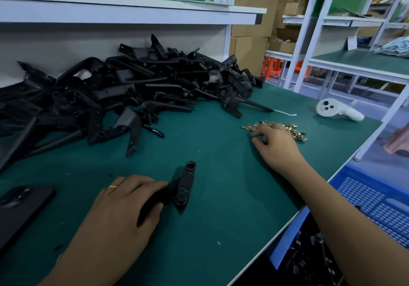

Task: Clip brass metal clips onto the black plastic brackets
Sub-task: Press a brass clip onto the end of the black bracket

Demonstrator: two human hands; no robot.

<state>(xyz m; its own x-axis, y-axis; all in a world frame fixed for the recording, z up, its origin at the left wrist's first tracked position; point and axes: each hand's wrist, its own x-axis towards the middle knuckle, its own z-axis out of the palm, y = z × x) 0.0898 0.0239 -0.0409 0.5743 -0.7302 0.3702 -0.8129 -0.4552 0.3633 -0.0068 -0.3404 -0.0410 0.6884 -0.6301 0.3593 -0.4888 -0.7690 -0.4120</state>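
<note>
Green-matted counter (221, 230): left hand (124, 203) grips a stiff, light black bracket (183, 188) by its arm; right hand (276, 146), fingers curled, reaches into small, slippery brass clips (294, 131) near the right edge; whether it pinches one, I cannot tell.

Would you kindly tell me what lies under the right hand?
The right hand rests on the heap of brass clips on the green mat. Whether its fingers already pinch a clip is hidden.

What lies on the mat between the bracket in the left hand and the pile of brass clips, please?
In the head view, only bare green mat separates the bracket held by the left hand from the brass clips under the right hand.
</note>
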